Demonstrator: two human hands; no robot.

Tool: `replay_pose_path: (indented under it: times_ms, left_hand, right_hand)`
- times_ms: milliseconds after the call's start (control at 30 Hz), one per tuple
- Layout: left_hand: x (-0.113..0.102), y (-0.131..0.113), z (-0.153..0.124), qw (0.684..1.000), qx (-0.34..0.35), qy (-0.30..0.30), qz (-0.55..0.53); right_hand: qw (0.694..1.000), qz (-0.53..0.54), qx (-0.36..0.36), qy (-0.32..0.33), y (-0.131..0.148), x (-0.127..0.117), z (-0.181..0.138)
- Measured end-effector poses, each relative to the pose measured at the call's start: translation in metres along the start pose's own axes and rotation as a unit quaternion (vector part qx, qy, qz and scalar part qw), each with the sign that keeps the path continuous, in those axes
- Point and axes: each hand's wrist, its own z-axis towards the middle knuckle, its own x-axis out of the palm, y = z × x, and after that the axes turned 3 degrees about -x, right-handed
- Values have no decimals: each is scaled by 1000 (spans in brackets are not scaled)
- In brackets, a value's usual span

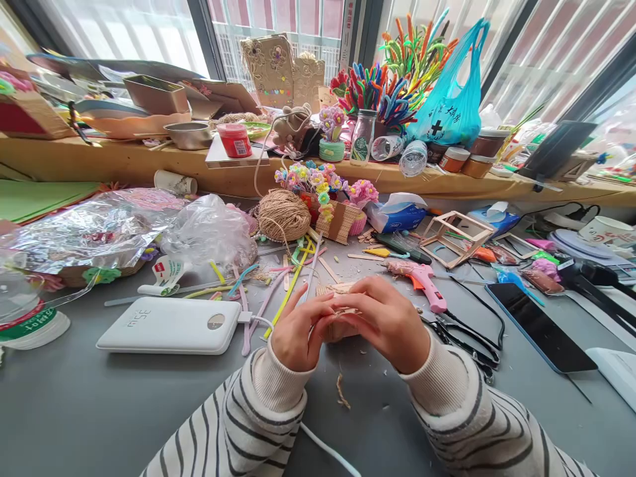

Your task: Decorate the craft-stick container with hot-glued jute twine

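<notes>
My left hand and my right hand meet above the grey table, fingertips pressed together. Between and beneath them is a small tan craft piece, mostly hidden by my fingers; whether it is of wood sticks or twine I cannot make out. Both hands are closed on it. Just beyond my right fingers lies a pink hot glue gun. Wooden craft sticks and pipe cleaners are scattered behind my hands. A scrap of twine rests on the table in front of them.
A white power bank with a cable lies left, a black phone right. Scissors sit beside my right wrist. Behind stand a twine ball, a stick-frame box and a crowded shelf.
</notes>
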Motion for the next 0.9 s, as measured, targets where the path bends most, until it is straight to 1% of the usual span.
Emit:
replay_pose_path:
  times_ms: [100,167,400,567,733,800,900]
  left_hand:
    - [-1,-1,2,1000,3,4,-10]
    - [-2,-2,2,1000,1,13,-8]
    - [-4,-3,5,999,7,31,14]
    - [-6,-8,11,999,-8,39,25]
    - [-8,-9,12,998,-9,58,32]
    - [-7,-7,11,996,-17,74,39]
    - [-6,-3,11,994,-39,90,45]
  right_hand:
    - [1000,1,-8,-3,-1,1,0]
    - [1000,6,0,-10,-1,0,-1]
    - [991,88,78,-61,-5,-11,-7]
    - [984,100,119,-83,-8,-15,-13]
    - [979,108,139,-107,-7,-15,-11]
    - [977,121,143,-105,-3,-13,-7]
    - [977,142,129,-87,2,-8,2]
